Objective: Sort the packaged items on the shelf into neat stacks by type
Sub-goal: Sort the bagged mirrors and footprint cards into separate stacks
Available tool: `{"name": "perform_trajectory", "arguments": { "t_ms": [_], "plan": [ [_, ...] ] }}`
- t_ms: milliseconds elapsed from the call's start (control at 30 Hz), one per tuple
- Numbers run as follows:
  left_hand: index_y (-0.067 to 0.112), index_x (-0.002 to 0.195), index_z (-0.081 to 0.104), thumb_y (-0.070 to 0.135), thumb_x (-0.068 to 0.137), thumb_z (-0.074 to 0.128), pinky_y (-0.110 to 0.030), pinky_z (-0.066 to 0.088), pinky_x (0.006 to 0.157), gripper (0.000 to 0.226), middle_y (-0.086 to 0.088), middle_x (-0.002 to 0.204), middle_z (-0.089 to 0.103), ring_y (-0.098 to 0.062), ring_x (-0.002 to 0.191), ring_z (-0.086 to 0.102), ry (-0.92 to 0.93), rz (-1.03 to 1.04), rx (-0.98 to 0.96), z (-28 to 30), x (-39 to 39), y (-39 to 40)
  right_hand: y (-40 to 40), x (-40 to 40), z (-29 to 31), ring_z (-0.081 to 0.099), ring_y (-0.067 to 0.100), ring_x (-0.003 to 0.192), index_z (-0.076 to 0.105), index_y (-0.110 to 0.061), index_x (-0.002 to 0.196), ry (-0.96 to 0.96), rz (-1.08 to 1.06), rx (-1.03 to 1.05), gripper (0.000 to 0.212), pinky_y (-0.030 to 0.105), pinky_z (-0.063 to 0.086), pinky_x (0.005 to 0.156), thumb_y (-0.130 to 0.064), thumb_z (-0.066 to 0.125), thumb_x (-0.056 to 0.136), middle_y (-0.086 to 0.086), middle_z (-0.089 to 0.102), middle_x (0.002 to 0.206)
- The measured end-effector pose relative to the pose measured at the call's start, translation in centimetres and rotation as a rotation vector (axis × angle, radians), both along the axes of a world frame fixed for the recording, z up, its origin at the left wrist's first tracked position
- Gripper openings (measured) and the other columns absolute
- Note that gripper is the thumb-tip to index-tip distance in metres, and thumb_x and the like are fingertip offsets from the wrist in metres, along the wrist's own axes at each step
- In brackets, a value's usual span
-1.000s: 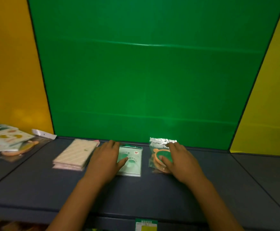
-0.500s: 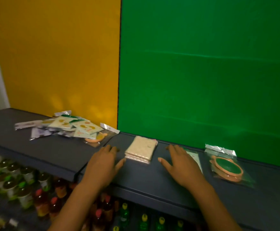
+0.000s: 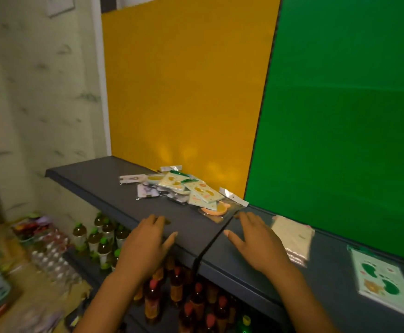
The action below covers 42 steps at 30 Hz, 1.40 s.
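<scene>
Pile of unsorted packets up and ahead on the shelf, nearer the right hand than the left hand, both spread flat, empty.

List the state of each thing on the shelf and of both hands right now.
Left hand: open, empty, palm down over the shelf's front edge.
Right hand: open, empty, fingers spread, above the shelf.
Mixed pile of packets: unsorted, overlapping.
Orange round item in clear bag: at the pile's near edge.
Cream striped packets: neatly stacked.
Green-print packet: lying flat, apart.
Shelf: mostly bare at left.
</scene>
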<state>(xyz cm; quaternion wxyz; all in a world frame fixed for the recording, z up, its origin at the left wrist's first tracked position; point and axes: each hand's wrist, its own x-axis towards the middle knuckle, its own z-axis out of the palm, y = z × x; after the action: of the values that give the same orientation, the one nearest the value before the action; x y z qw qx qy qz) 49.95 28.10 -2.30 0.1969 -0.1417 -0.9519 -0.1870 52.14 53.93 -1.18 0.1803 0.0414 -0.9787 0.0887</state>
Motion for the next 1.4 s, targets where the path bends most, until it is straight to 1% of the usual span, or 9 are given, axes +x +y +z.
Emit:
{"name": "perform_trajectory", "arguments": {
  "t_ms": [100,367,533,700,900,1067,1133,1233,1400],
  "plan": [
    [0.025,0.125,0.053,0.052,0.093,0.045,-0.03,0.048,0.088,0.043,0.003,0.122,0.054,-0.016,0.117,0.05,-0.002,0.052,0.019,-0.2,-1.9,-2.2,-2.1,-3.4,0.2,0.044,0.018,0.127,0.038,-0.026,0.137,0.016,0.072,-0.026,0.055,0.034,0.043,0.097,-0.061,0.038,0.094,-0.002,0.044,0.142],
    [0.026,0.126,0.052,0.051,0.093,0.046,-0.032,0.05,0.086,0.041,0.003,0.124,0.054,-0.016,0.111,0.055,0.001,0.139,0.039,0.1,-9.2,-5.3,-5.3,-13.1,-0.1,0.046,0.018,0.123,0.039,-0.026,0.138,0.039,0.135,-0.064,0.054,0.034,0.045,0.093,-0.058,0.041,0.095,-0.002,0.046,0.138],
    [0.029,0.128,0.05,0.05,0.092,0.047,-0.036,0.05,0.087,0.041,0.003,0.127,0.053,-0.017,0.114,0.054,0.014,0.154,0.054,1.8,-15.3,-5.6,-5.3,-19.5,0.2,0.045,0.015,0.122,0.04,-0.029,0.137,0.082,0.137,-0.074,0.054,0.033,0.046,0.093,-0.061,0.039,0.093,-0.005,0.048,0.136],
    [0.03,0.126,0.05,0.048,0.092,0.048,-0.035,0.051,0.083,0.038,0.006,0.127,0.054,-0.016,0.11,0.056,-0.005,0.142,0.099,1.4,-19.8,-4.9,-5.2,-23.9,-0.1,0.048,0.014,0.118,0.04,-0.029,0.135,0.096,0.098,-0.055,0.053,0.028,0.045,0.089,-0.062,0.038,0.093,-0.006,0.05,0.132],
    [0.031,0.119,0.049,0.051,0.089,0.052,-0.038,0.054,0.079,0.037,0.006,0.12,0.058,-0.015,0.1,0.062,-0.121,0.088,0.215,-1.2,-24.4,-4.7,-5.7,-26.5,-2.1,0.048,0.012,0.121,0.036,-0.034,0.136,-0.01,0.006,-0.116,0.053,0.025,0.047,0.089,-0.061,0.042,0.092,-0.007,0.045,0.138],
    [0.026,0.131,0.039,0.051,0.088,0.053,-0.038,0.053,0.083,0.052,-0.002,0.114,0.061,-0.021,0.102,0.06,-0.203,0.079,0.325,-2.1,-29.0,-4.4,-5.4,-28.6,-2.4,0.048,0.011,0.119,0.038,-0.031,0.137,-0.005,-0.075,-0.168,0.052,0.022,0.041,0.089,-0.059,0.043,0.093,-0.007,0.047,0.136],
    [0.021,0.132,0.039,0.048,0.09,0.054,-0.036,0.051,0.082,0.052,0.0,0.103,0.066,-0.02,0.098,0.061,-0.239,0.064,0.356,-2.3,-30.6,-4.2,-5.4,-29.0,-2.7,0.046,0.012,0.12,0.039,-0.03,0.136,-0.006,-0.118,-0.195,0.05,0.024,0.041,0.09,-0.056,0.044,0.094,-0.006,0.047,0.135],
    [0.018,0.131,0.042,0.05,0.089,0.055,-0.036,0.05,0.081,0.054,0.005,0.086,0.062,-0.02,0.093,0.061,-0.277,0.045,0.412,-2.9,-32.6,-4.3,-5.3,-29.9,-3.2,0.046,0.012,0.119,0.042,-0.03,0.133,-0.001,-0.181,-0.238,0.047,0.029,0.043,0.093,-0.054,0.047,0.093,-0.006,0.048,0.133],
    [0.022,0.126,0.049,0.053,0.086,0.057,-0.038,0.052,0.082,0.051,0.004,0.097,0.059,-0.016,0.092,0.061,-0.374,-0.028,0.54,-4.4,-34.7,-5.0,-5.0,-30.7,-4.6,0.048,0.012,0.111,0.046,-0.029,0.126,0.003,-0.273,-0.307,0.04,0.035,0.047,0.09,-0.052,0.05,0.093,-0.007,0.05,0.126]
  ]
}}
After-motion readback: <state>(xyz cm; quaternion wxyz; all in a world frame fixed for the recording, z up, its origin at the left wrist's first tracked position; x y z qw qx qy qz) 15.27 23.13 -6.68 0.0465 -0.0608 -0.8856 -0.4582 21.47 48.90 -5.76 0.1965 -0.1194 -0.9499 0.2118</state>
